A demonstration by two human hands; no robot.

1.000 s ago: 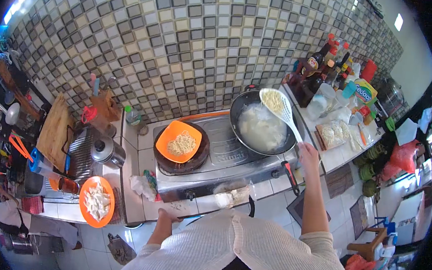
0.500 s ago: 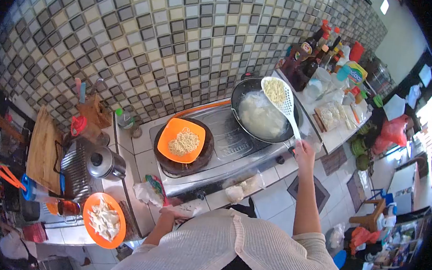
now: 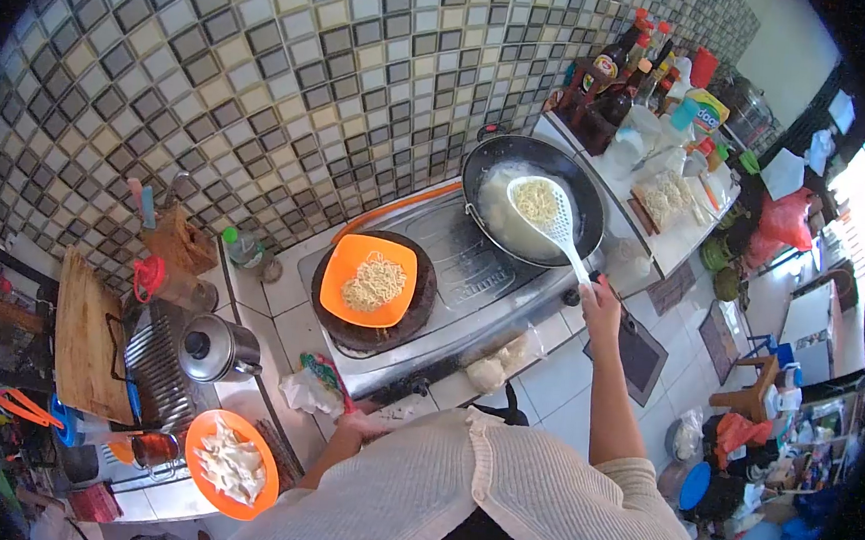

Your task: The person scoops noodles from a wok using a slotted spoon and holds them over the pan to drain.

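My right hand (image 3: 600,306) is closed round the handle of a white slotted ladle (image 3: 559,225). Noodles (image 3: 534,203) lie in the ladle's bowl, which is over the dark wok (image 3: 591,186) of cloudy liquid on the right burner. At the counter's front edge is my left hand (image 3: 362,424), low beside a plastic packet (image 3: 312,385); its fingers are too unclear to read. An orange square bowl (image 3: 336,300) holding noodles rests on the round dark board over the left burner.
An orange plate (image 3: 264,482) with white pieces is at the lower left, near a metal pot (image 3: 219,348) and a wooden board (image 3: 87,336). Sauce bottles (image 3: 620,98) and bags crowd the right counter. A white packet (image 3: 501,363) lies at the stove's front.
The ladle with the noodles has come lower and slightly left over the wok, with my right hand. My left hand has moved up beside the counter edge, and the view has shifted.
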